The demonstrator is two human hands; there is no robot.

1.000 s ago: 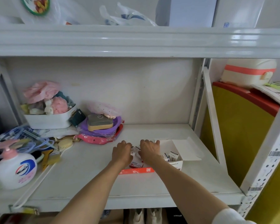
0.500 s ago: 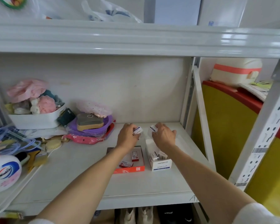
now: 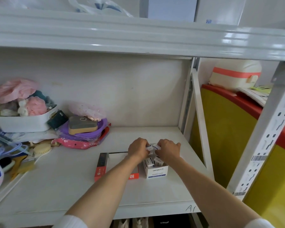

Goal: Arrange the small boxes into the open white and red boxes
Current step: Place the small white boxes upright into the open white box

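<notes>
Only one view is given, taken from the person's head. The shelf [image 3: 155, 191] is looked at from the front and a little from above, at arm's reach. Both arms are seen stretching forward from the bottom edge.

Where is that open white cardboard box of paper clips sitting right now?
In the head view, the open white cardboard box sits right of centre on the white metal shelf, beside the flat red-edged box, under both hands.
</notes>
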